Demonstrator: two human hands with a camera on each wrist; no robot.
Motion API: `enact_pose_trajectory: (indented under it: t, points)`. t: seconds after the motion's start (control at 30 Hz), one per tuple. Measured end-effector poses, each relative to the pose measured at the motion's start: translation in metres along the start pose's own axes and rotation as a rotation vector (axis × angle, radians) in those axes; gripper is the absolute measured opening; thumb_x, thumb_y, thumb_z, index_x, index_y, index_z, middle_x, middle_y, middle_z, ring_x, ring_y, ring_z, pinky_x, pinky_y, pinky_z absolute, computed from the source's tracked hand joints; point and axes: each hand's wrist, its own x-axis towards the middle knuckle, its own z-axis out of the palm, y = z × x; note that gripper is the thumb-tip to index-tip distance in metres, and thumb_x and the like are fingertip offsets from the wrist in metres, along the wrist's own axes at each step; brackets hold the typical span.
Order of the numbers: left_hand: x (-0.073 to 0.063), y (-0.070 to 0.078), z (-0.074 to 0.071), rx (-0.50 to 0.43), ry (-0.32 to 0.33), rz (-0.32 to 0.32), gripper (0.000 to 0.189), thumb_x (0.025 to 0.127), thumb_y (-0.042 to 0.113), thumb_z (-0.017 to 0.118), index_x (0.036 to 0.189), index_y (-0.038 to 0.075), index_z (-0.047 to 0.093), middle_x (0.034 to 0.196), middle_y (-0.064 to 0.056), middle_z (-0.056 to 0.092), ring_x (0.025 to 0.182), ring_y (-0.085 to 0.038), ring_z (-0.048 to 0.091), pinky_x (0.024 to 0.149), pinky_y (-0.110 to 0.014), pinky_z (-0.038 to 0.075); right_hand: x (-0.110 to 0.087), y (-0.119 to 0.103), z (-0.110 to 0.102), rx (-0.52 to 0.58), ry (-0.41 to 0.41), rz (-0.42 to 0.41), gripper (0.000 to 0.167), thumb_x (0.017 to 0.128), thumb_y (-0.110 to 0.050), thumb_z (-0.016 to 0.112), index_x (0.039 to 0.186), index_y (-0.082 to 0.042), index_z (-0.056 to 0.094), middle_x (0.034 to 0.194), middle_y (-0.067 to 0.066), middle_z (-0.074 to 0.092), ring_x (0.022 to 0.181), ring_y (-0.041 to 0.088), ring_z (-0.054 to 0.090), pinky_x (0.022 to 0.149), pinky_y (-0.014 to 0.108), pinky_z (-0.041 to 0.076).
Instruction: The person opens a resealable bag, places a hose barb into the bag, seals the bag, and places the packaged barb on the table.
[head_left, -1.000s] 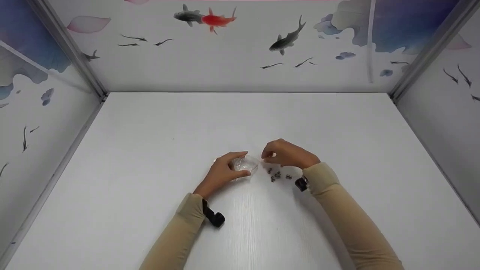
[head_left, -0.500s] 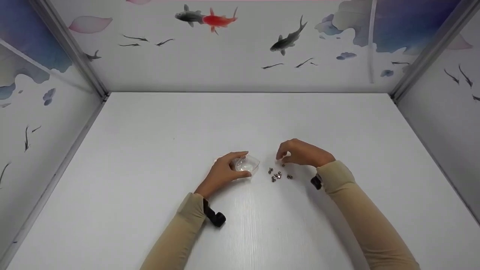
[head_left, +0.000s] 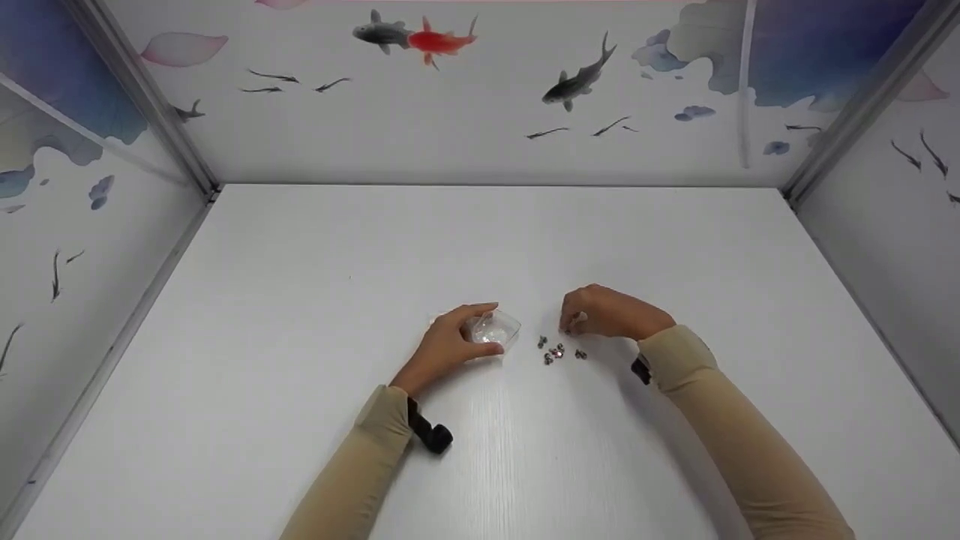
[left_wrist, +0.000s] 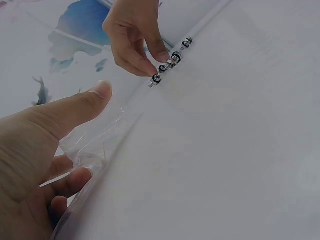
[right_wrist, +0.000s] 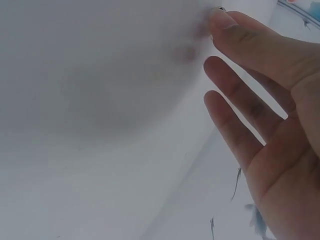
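Observation:
My left hand (head_left: 442, 346) grips a small clear plastic container (head_left: 501, 330) from its left side, thumb and fingers spread around the wall. In the left wrist view the clear wall (left_wrist: 97, 142) shows between thumb and fingers. To the right of it, my right hand (head_left: 611, 311) reaches down to the table, thumb and forefinger pinching a small shiny metal screw (right_wrist: 221, 8), mostly hidden by the fingertips. Several more small metal screws (head_left: 555, 352) with dark rings lie in a loose cluster, just in front of the right fingertips.
The white table (head_left: 375, 247) extends around both hands. Printed panels with fish (head_left: 577, 79) close it off at the back and both sides, joined by metal corner posts (head_left: 847, 112). A black wrist camera (head_left: 431, 431) sits at the left cuff.
My right hand has moved away from the container to the right, then lowered onto a screw beyond the cluster. The left hand and container have stayed in place.

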Motion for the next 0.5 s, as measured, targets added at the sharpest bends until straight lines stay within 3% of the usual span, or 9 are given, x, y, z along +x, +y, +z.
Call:
enact_pose_trajectory:
  t: [0.37, 0.5]
  points:
    - [-0.0003, 0.0008, -0.0005, 0.012, -0.002, -0.004, 0.070, 0.073, 0.039, 0.082, 0.135, 0.023, 0.057, 0.128, 0.000, 0.061, 0.082, -0.013, 0.047, 0.075, -0.029, 0.039, 0.0003, -0.0014, 0.0036, -0.069, 0.020, -0.040, 0.015, 0.080, -0.002, 0.074, 0.093, -0.010, 0.077, 0.093, 0.000, 0.072, 0.092, 0.016, 0.065, 0.085, 0.035, 0.052]
    - [-0.0001, 0.0012, -0.0008, 0.012, -0.007, -0.001, 0.070, 0.072, 0.038, 0.083, 0.135, 0.023, 0.057, 0.130, 0.000, 0.061, 0.091, -0.014, 0.052, 0.082, -0.031, 0.041, 0.0005, -0.0013, 0.0049, -0.090, 0.025, -0.061, 0.014, 0.080, -0.002, 0.074, 0.093, -0.008, 0.077, 0.093, 0.002, 0.072, 0.091, 0.016, 0.065, 0.083, 0.033, 0.053]
